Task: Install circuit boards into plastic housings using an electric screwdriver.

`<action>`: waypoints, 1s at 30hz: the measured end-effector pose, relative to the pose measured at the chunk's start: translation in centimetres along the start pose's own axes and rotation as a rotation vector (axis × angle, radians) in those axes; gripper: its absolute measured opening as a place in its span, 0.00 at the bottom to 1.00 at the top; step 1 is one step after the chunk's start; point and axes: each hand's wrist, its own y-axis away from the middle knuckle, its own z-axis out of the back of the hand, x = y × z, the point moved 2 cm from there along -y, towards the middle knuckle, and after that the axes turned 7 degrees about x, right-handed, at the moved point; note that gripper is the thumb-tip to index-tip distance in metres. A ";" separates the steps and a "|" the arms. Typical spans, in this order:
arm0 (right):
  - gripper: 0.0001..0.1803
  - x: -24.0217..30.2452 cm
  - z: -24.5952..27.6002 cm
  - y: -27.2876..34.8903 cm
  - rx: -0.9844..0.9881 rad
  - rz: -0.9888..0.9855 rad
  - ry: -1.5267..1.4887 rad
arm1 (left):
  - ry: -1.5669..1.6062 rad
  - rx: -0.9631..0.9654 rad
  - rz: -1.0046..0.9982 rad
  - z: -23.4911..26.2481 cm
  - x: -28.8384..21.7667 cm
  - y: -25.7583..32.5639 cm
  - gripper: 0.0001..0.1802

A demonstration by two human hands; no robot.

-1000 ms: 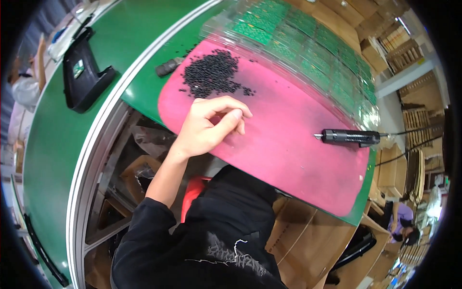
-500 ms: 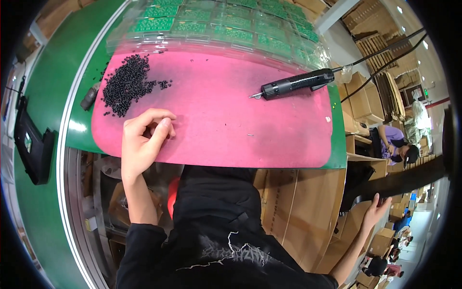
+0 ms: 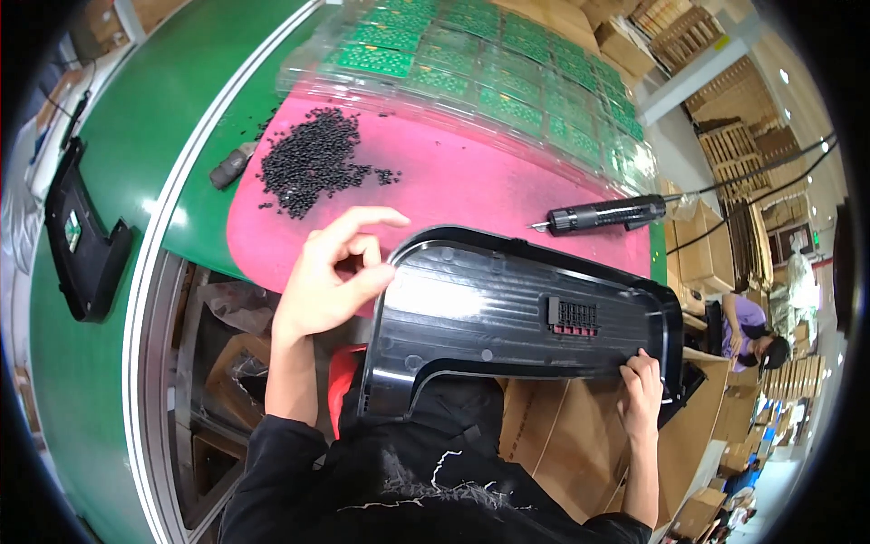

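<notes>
Looking through the head camera, I find the right hand (image 3: 642,394) closed on the lower right edge of a black plastic housing shell (image 3: 471,337), fingertips over its wall, thumb hidden. The left hand (image 3: 328,279) is half open at the shell's left end, thumb and forefinger parted, nothing visible between them; I cannot tell whether the thumb tip touches the rim. The shell spans centre to right of the frame, hollow side showing. I judge it light and fairly stiff, slick on its glossy inner face, most fragile at the slotted grille (image 3: 575,315); I would hold it by the raised walls at both ends. Beyond, on the pink mat (image 3: 444,172), lie an electric screwdriver (image 3: 603,216), right of centre, and small black parts (image 3: 308,161), probably screws, heaped upper left. Green circuit boards (image 3: 373,60) in clear trays (image 3: 358,88) fill the upper middle; another black housing (image 3: 95,272) lies far left.
</notes>
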 end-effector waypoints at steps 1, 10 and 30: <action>0.18 0.4 0.2 -1.5 0.046 -0.012 0.012 | -0.150 0.006 -0.081 0.5 -0.1 -0.1 0.25; 0.21 6.7 4.3 -19.9 0.049 0.239 -0.266 | -0.228 -0.015 -0.105 1.1 -0.3 -0.4 0.26; 0.43 12.5 -0.5 -47.5 -0.016 -0.009 -0.230 | -0.054 -0.114 -0.109 1.6 1.2 -0.3 0.20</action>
